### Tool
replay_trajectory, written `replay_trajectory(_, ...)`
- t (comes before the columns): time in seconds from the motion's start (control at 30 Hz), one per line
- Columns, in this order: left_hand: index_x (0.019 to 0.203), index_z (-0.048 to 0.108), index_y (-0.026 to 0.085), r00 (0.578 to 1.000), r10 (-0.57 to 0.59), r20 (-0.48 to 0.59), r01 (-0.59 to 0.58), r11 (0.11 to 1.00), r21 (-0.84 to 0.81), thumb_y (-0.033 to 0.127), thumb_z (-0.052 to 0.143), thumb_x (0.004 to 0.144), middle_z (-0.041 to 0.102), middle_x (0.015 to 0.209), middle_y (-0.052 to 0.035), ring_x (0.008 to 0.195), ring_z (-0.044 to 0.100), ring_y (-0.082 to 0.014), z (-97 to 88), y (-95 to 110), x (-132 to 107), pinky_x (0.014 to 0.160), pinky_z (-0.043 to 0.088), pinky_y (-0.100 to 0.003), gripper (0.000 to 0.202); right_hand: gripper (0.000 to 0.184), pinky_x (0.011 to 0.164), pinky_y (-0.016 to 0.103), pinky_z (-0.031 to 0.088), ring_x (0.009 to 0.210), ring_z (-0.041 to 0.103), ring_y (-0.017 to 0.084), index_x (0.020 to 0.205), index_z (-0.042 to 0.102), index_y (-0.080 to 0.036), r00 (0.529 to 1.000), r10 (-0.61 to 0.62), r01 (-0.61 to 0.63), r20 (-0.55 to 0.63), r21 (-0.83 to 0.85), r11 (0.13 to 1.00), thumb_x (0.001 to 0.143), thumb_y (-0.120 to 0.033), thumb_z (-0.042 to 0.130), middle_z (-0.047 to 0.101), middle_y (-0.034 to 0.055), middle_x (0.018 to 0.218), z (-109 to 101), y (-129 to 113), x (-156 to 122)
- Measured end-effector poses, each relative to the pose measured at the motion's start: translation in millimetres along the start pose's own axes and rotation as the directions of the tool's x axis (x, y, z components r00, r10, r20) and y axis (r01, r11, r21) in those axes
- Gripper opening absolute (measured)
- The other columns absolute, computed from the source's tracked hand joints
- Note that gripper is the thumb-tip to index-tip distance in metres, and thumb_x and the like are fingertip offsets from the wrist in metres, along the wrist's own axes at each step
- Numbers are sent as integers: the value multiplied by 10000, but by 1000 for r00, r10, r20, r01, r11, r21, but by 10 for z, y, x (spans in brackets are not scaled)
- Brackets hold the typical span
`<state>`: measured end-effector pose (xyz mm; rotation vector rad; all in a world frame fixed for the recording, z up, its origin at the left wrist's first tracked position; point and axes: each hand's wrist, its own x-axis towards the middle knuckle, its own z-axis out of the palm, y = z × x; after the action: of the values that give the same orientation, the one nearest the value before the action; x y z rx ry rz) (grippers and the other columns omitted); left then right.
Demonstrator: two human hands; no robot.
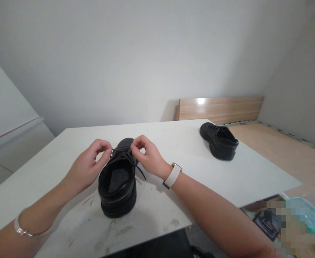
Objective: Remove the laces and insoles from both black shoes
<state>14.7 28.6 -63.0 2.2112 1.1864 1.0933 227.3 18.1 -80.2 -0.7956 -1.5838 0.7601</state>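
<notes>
A black lace-up shoe [117, 200] stands on the white table with its heel toward me and its toe pointing away. Over its tongue, my left hand [94, 159] pinches the black shoelace [122, 148] from the left side. From the right, my right hand [148, 156] also grips the lace between thumb and forefinger. The lace runs stretched between the two hands, and a loose end hangs down on the shoe's right side. Fingers and lace hide part of the eyelets.
The matching black shoe [220, 141] sits at the table's right rear. Dark smudges mark the white tabletop [170, 215] near its front edge. A wooden board [222, 107] leans by the wall behind. Various items, partly blurred out, lie below at the lower right.
</notes>
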Motion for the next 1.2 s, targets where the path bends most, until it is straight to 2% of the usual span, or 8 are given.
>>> replay_trajectory(0.17, 1059, 478, 236, 994, -86, 69, 103, 944, -313, 486, 605, 903, 576, 703, 24, 682, 586, -172, -101, 20, 18, 657, 468, -270, 320, 331, 697, 272, 437, 683, 538, 119, 939, 428, -230, 991, 111, -132, 81, 338, 932, 803, -378, 691, 540, -61, 740, -52, -29, 43)
replay_trajectory(0.33, 1040, 574, 242, 1000, -13, 5, 13, 999, -43, 495, 635, 879, 623, 775, 3, 663, 572, -163, -162, -17, 19, 601, 420, -246, 306, 384, 671, 267, 457, 669, 556, 116, 1023, 466, -234, 988, 112, -149, 110, 424, 893, 778, -370, 728, 554, -47, 806, -97, 4, 60)
replay_trajectory(0.47, 911, 665, 246, 994, 104, 44, -113, 945, 307, 554, 517, 927, 677, 838, -18, 721, 601, -184, -194, -33, 23, 655, 410, -263, 342, 196, 621, 257, 416, 637, 493, 116, 1064, 562, -222, 1000, -18, 17, -25, -10, 1000, 887, -290, 615, 515, -36, 788, -150, 0, 42)
replay_trajectory(0.6, 618, 565, 211, 995, 87, 55, -103, 841, 531, 668, 483, 901, 503, 534, 17, 518, 445, -151, -254, 44, -5, 539, 270, -271, 544, 74, 711, 279, 389, 803, 549, 152, 918, 661, -216, 985, -170, 147, 7, -539, 829, 947, -274, 626, 606, 23, 905, -231, -109, 16)
replay_trajectory(0.7, 578, 517, 192, 997, 80, -16, -66, 904, 423, 640, 576, 862, 440, 515, 31, 514, 387, -128, -311, 106, -31, 551, 265, -267, 534, 207, 653, 284, 335, 717, 512, 150, 779, 645, -199, 982, -177, 99, -63, -629, 771, 913, -347, 696, 597, 15, 778, -285, -168, 30)
replay_trajectory(0.8, 641, 573, 189, 995, -15, -95, 24, 995, 94, 522, 658, 839, 497, 588, 27, 571, 414, -130, -364, 98, -34, 574, 312, -258, 397, 320, 578, 275, 289, 582, 421, 120, 714, 610, -188, 979, -85, -8, -184, -453, 891, 884, -440, 709, 506, -29, 608, -312, -179, 55)
replay_trajectory(0.9, 695, 610, 183, 992, -102, -79, 87, 980, -181, 457, 660, 849, 514, 605, 13, 605, 450, -142, -391, 59, -23, 578, 340, -260, 318, 412, 528, 257, 289, 542, 382, 104, 713, 593, -181, 997, 15, -28, -80, -163, 986, 845, -558, 693, 478, -46, 576, -292, -206, 59)
replay_trajectory(1.2, 765, 704, 170, 985, -59, -163, 45, 995, -88, 435, 719, 806, 573, 623, -9, 530, 432, -110, -392, 67, -44, 480, 301, -226, 269, 368, 369, 198, 218, 386, 346, 46, 895, 639, -161, 970, 105, -185, 217, 389, 902, 881, -528, 662, 483, -74, 558, -248, -409, 19)
